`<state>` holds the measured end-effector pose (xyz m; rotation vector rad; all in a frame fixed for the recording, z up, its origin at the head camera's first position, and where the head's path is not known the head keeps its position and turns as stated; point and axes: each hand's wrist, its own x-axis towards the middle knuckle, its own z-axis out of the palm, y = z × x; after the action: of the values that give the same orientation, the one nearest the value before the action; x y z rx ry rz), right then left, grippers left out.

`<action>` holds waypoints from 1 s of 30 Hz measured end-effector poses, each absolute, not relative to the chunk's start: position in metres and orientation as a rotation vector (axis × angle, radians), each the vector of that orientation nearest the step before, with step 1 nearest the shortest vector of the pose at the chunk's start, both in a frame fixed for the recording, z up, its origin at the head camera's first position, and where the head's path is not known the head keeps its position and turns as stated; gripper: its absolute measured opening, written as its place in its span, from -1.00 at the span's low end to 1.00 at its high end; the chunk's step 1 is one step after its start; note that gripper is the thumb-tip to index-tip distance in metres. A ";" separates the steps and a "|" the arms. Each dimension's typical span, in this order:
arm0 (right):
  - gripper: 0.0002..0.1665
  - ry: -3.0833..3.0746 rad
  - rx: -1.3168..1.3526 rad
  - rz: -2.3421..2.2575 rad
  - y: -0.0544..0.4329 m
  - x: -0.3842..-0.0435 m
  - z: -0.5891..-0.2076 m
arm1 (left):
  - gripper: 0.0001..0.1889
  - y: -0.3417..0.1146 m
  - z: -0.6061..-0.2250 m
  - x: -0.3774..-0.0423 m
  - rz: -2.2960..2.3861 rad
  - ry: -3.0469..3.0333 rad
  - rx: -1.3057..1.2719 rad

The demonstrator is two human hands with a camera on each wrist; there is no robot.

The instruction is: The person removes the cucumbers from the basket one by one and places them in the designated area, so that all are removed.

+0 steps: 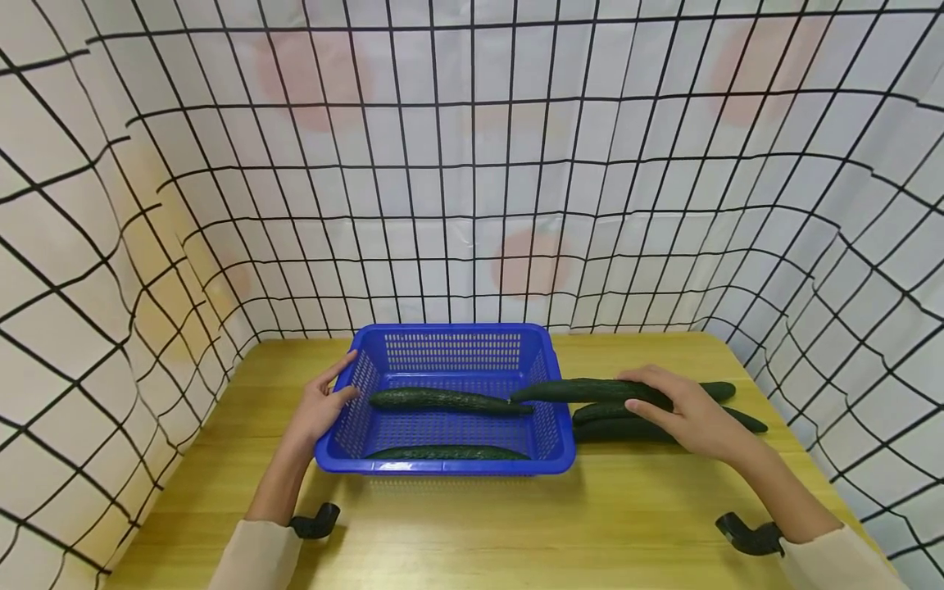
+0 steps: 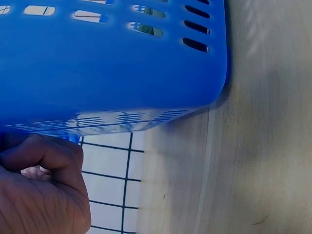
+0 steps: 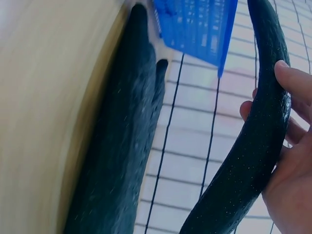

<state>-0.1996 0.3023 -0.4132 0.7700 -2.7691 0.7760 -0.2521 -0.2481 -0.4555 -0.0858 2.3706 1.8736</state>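
Note:
A blue plastic basket [image 1: 453, 328] with slotted walls stands on the table. My left hand [image 1: 320, 410] grips its left rim; the left wrist view shows the curled fingers [image 2: 51, 156] against the basket wall [image 2: 112, 78]. Inside lie two dark green cucumbers, one across the middle [image 1: 442, 400] and one along the near wall [image 1: 450, 452]. My right hand [image 1: 696, 414] holds another cucumber [image 1: 568, 391], thumb on one side and fingers on the other. That cucumber's left end reaches over the basket's right rim. Beneath the hand, more cucumbers [image 1: 619, 430] lie side by side, partly covered.
The wooden table [image 1: 457, 524] extends in front of the basket. White sheeting with a black grid [image 1: 472, 188] encloses the back and both sides. A black curved device is attached at each wrist, left [image 1: 315, 522] and right [image 1: 748, 534].

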 end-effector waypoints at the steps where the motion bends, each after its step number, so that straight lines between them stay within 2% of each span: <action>1: -0.53 -2.769 0.765 0.772 0.305 -0.199 -0.414 | -0.27 -0.248 -0.456 -0.252 1.874 2.370 -0.085; 23: -0.51 -2.885 0.513 0.785 0.382 -0.175 -0.445 | -0.27 -0.250 -0.457 -0.252 1.884 2.344 -0.108; 30: -0.52 -2.866 0.558 0.752 0.395 -0.173 -0.465 | -0.26 -0.250 -0.457 -0.253 1.904 2.330 -0.077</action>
<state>-0.1727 0.3947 -0.4645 0.5575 -2.8657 0.7518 -0.2528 -0.2500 -0.4571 -0.0769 2.3296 1.9042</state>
